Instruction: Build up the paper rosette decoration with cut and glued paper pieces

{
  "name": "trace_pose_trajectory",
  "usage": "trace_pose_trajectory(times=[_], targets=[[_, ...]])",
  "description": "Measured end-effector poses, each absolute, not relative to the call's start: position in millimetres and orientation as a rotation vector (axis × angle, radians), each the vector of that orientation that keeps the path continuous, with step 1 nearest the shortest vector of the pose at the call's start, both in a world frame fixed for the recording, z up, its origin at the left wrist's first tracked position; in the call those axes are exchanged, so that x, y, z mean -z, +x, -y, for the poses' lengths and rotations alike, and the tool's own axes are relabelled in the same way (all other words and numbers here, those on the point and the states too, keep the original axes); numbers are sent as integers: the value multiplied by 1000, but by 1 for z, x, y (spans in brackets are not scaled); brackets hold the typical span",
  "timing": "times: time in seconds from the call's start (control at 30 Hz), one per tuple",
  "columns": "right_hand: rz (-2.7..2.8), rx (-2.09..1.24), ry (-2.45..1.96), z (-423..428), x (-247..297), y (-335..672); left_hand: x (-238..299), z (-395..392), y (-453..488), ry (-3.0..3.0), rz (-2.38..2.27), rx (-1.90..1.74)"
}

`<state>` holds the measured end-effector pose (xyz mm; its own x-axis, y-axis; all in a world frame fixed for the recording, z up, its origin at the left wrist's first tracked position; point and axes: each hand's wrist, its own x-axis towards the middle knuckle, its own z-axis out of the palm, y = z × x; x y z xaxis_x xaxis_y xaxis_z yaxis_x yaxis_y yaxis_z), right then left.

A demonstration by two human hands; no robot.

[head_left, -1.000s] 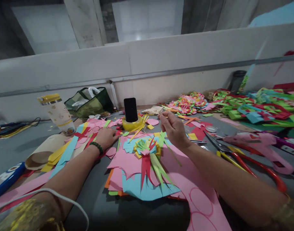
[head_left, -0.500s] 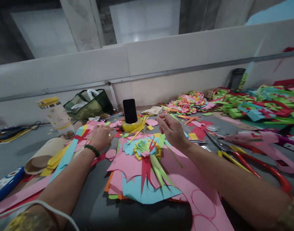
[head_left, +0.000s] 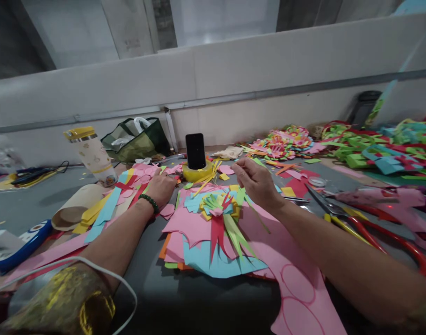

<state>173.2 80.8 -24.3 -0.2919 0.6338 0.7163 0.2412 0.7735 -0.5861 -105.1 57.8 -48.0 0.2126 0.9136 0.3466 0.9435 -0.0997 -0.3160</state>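
Note:
My left hand [head_left: 160, 190], a green bead bracelet on its wrist, reaches over pink paper pieces [head_left: 143, 173] left of the phone. Its fingers are stretched out, with no held thing showing. My right hand [head_left: 255, 182] is raised right of the phone, thumb and fingers pinched together. Whatever it may hold is too small or hidden to make out. Between my forearms lies a layered paper flower [head_left: 218, 207] with red and light green strips hanging from it. Under it is a stack of pink and blue cut paper [head_left: 220, 263].
A phone [head_left: 195, 151] leans upright at a yellow tape roll [head_left: 196, 173]. Scissors [head_left: 333, 209] and a pink glue gun [head_left: 390, 200] lie at right. A tumbler [head_left: 94, 156], a cardboard tube [head_left: 75, 207] and a white cable [head_left: 104, 271] are at left. Finished paper flowers [head_left: 281, 142] are piled behind.
The view has shifted slightly. My left hand has moved a little to the right, closer to the phone, and its fingers reach further out. My right hand stays pinched in much the same place.

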Motion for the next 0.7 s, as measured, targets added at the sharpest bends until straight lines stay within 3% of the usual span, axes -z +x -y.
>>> trace_pose_trajectory(times=[0.27,0.4,0.53,0.7], targets=[[1847,-483,-650,-79,23,173,11,-22,-113,-1684,1717,434],[1850,-928,-632,-72,21,169,9,-6,-89,-1666,1368,816],[1766,-1407,-527,-62,22,162,18,5,-59,-1823,1053,786],[1621,-1335,-510,-65,24,161,25,7,-37,-2039,912,852]])
